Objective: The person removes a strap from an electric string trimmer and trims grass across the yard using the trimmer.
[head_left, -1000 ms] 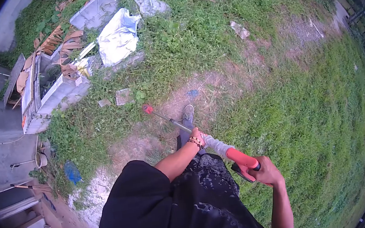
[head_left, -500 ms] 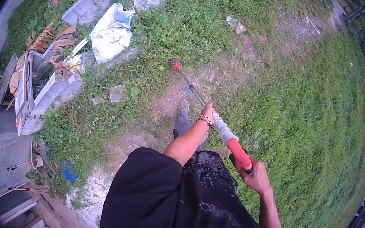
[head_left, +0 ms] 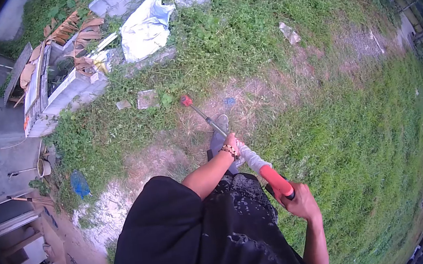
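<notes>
A cordless grass trimmer [head_left: 276,181] slants across the middle of the view. It has a red rear handle, a white wrapped section and a thin dark shaft. Its small red head [head_left: 186,100] is over the dry, trampled grass ahead, left of my foot. My left hand [head_left: 232,143], with a beaded bracelet at the wrist, is closed around the shaft. Further back, my right hand [head_left: 301,203] grips the rear end of the red handle; some of its fingers are hidden behind it. A grey shoe [head_left: 222,122] shows just beyond my left hand.
Concrete blocks [head_left: 75,90] with dry leaves and boards stand at upper left, beside a white sack [head_left: 147,28]. A flat stone piece [head_left: 148,99] lies in the weeds. Blue netting [head_left: 79,184] and a bucket [head_left: 43,167] are at left. A fence [head_left: 420,22] runs along the right.
The trimmer's red head has swung left and closer to me, with both hands still holding the tool. The ground scene has shifted slightly right in view.
</notes>
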A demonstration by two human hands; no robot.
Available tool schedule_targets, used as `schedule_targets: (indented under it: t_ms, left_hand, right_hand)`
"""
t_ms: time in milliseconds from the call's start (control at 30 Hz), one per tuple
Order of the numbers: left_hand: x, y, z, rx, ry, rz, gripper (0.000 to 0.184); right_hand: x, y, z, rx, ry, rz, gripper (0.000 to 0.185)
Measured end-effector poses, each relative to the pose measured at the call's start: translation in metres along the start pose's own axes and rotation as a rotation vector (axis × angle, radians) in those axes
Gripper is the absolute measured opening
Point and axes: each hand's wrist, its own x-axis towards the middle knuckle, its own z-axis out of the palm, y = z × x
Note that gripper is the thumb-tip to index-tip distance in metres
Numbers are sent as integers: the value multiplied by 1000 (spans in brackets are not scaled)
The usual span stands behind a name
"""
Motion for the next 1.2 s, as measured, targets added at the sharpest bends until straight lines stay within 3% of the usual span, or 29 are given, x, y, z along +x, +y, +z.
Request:
schedule_targets:
  t_ms: [200, 333, 467, 800, 1200]
  left_hand:
    - [-27, -8, -25, -124, 201, -98, 31]
    - [-16, 11, -25, -118, 90, 16, 29]
    - [4, 43, 5, -108, 8, -35, 31]
    - [37, 123, 67, 108, -51, 156, 35]
    - [17, 87, 55, -171, 53, 55, 31]
  right_hand:
    - [8, 8, -24, -53, -108, -85, 20]
    - [19, 1, -14, -87, -81, -108, 21]
    - [28, -21, -4, -21, -6, -111, 21]
    - [89, -34, 38, 43, 58, -43, 25]
    - [110, -50, -74, -179, -72, -161, 19]
